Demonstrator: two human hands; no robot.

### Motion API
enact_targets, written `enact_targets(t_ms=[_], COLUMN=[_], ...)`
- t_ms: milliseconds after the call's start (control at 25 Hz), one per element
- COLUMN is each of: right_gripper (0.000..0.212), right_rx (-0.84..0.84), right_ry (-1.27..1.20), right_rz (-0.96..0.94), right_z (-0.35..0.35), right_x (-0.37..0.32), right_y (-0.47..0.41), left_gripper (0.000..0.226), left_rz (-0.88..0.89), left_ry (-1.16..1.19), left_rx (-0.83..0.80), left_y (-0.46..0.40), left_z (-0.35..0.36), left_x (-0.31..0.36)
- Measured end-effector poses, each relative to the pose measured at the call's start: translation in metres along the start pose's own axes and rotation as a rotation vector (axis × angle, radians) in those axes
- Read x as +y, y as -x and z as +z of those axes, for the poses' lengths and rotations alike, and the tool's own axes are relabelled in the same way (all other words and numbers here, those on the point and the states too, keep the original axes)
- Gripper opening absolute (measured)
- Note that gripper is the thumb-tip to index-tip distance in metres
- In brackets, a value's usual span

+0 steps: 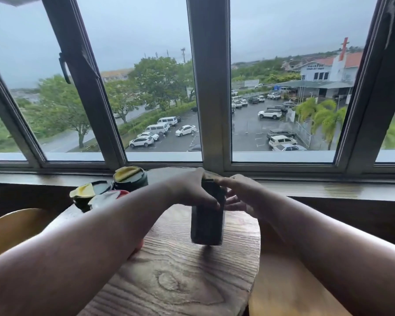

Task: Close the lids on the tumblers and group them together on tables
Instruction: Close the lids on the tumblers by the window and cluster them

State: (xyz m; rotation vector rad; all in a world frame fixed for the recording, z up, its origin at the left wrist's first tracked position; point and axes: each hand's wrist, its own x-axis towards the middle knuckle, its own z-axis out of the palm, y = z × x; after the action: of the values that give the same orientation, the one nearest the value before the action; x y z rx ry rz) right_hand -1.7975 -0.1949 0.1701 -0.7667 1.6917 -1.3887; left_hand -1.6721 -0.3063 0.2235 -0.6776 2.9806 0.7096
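Note:
A dark tumbler stands upright in the middle of the round wooden table. My left hand grips its upper part, fingers wrapped round the side. My right hand is at the tumbler's top, fingers on the lid edge, which is mostly hidden. Three more tumblers stand grouped at the table's far left: one with a yellow flap lid, another with a yellow and grey lid, and one with a grey and red lid, partly behind my left forearm.
A wooden window ledge runs behind the table under a big window. Yellow wooden chair backs sit at the left and lower right. The table's near half is bare wood.

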Motion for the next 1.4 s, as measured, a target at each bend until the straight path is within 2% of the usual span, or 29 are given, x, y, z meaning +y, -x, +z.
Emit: enact_targets(t_ms=[80, 160, 200, 320, 400, 560, 680, 760, 880, 1040, 1200, 1320, 1400], right_gripper=[0.036, 0.064, 0.072, 0.075, 0.083, 0.085, 0.055, 0.046, 0.053, 0.064, 0.054, 0.086, 0.093], right_rx=[0.0, 0.074, 0.113, 0.188, 0.197, 0.11, -0.029, -0.123, -0.166, -0.13, -0.094, 0.0, 0.021], right_ry=[0.029, 0.121, 0.202, 0.445, 0.522, 0.533, 0.489, 0.362, 0.235, 0.219, 0.238, 0.319, 0.354], right_rz=[-0.115, -0.209, -0.259, -0.38, -0.425, -0.434, -0.379, -0.315, -0.24, -0.229, -0.252, -0.228, -0.226], right_z=[0.004, 0.013, 0.019, 0.035, 0.044, 0.053, 0.054, 0.053, 0.053, 0.069, 0.089, 0.101, 0.108], right_x=[-0.008, -0.014, -0.016, -0.014, -0.015, -0.014, -0.012, -0.011, -0.011, -0.009, -0.012, -0.013, -0.012], right_y=[-0.003, -0.005, -0.006, -0.007, -0.006, -0.007, -0.01, -0.012, -0.014, -0.02, -0.031, -0.039, -0.046], left_gripper=[0.058, 0.068, 0.075, 0.106, 0.115, 0.109, 0.105, 0.103, 0.094, 0.09, 0.094, 0.096, 0.099], left_rz=[-0.022, -0.02, -0.018, -0.017, -0.003, 0.029, 0.051, 0.089, 0.152, 0.189, 0.205, 0.22, 0.239], left_ry=[-0.108, -0.162, -0.168, -0.25, -0.355, -0.483, -0.448, -0.414, -0.382, -0.364, -0.367, -0.352, -0.354], left_rx=[0.032, 0.053, 0.057, 0.05, 0.042, 0.025, 0.005, -0.006, 0.004, 0.008, 0.006, -0.02, -0.047], left_y=[0.004, 0.006, 0.008, 0.014, 0.019, 0.025, 0.026, 0.025, 0.024, 0.023, 0.021, 0.02, 0.018], left_z=[-0.012, -0.018, -0.021, -0.028, -0.03, -0.032, -0.035, -0.037, -0.041, -0.05, -0.061, -0.068, -0.073], left_x=[-0.005, -0.012, -0.016, -0.029, -0.036, -0.045, -0.052, -0.055, -0.058, -0.068, -0.085, -0.1, -0.11])
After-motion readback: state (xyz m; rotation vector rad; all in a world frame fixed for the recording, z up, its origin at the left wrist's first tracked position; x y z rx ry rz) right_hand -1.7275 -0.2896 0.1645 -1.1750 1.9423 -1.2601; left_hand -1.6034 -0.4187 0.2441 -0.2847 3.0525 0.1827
